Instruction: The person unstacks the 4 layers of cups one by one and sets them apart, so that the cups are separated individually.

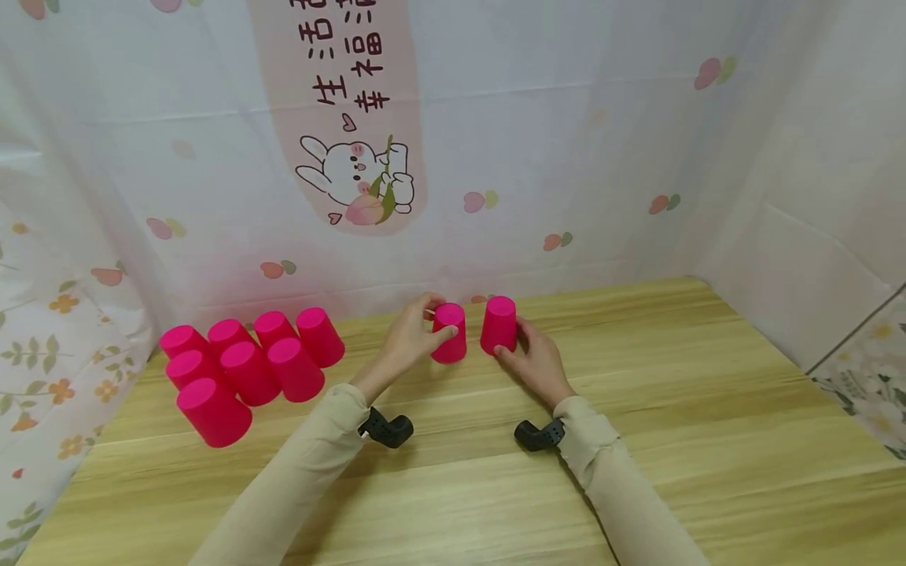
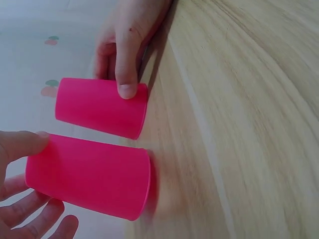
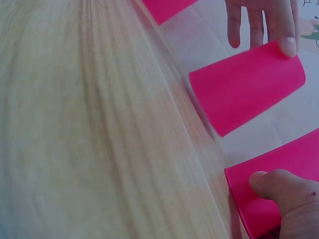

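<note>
Near the table's back edge, my left hand (image 1: 409,336) holds an upside-down pink cup (image 1: 453,350) close to its narrow end, thumb on one side and fingers on the other. Just to the right, a second pink cup (image 1: 499,324), also upside down, is gripped low by my right hand (image 1: 541,363), whose thumb presses near the rim. A small gap separates the two cups. The left wrist view has the left cup (image 2: 89,174) in front, its rim at or just over the table; contact cannot be told. In the right wrist view, the right cup (image 3: 249,204) is partly cut off.
Several more pink cups (image 1: 249,376) stand upside down in rows at the left of the wooden table (image 1: 453,487). A white printed cloth (image 1: 552,157) hangs right behind the table's back edge. Black wrist mounts (image 1: 388,429) jut inward from both sleeves.
</note>
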A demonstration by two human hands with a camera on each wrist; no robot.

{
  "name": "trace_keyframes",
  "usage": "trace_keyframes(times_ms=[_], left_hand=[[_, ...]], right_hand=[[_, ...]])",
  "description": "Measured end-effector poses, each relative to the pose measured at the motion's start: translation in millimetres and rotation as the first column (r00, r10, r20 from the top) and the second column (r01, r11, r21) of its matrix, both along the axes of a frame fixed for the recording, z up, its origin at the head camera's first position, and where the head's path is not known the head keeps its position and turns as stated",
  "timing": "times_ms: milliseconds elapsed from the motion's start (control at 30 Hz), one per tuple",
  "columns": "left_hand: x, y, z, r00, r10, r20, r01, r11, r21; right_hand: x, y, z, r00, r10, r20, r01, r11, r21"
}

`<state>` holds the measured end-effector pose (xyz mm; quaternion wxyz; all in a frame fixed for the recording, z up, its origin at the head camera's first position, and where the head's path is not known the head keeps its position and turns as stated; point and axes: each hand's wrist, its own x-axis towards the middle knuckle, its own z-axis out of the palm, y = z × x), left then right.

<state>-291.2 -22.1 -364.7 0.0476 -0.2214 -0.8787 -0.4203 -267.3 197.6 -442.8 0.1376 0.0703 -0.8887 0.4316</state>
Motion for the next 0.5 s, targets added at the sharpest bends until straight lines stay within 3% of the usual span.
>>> trace_keyframes(times_ms=[267, 500], left_hand=[[6.6, -14.7, 8.2, 1.000, 0.005, -0.027, -0.005, 1.000, 0.001], [9.9, -25.3, 6.4, 1.000, -0.004, -0.005, 0.005, 0.999, 0.036]], right_hand=[[-1.7, 0, -0.2, 1.000, -0.006, -0.008, 0.006, 1.000, -0.001], [0.4, -1, -1.9, 1.000, -0.004, 0.002, 0.004, 1.000, -0.007]])
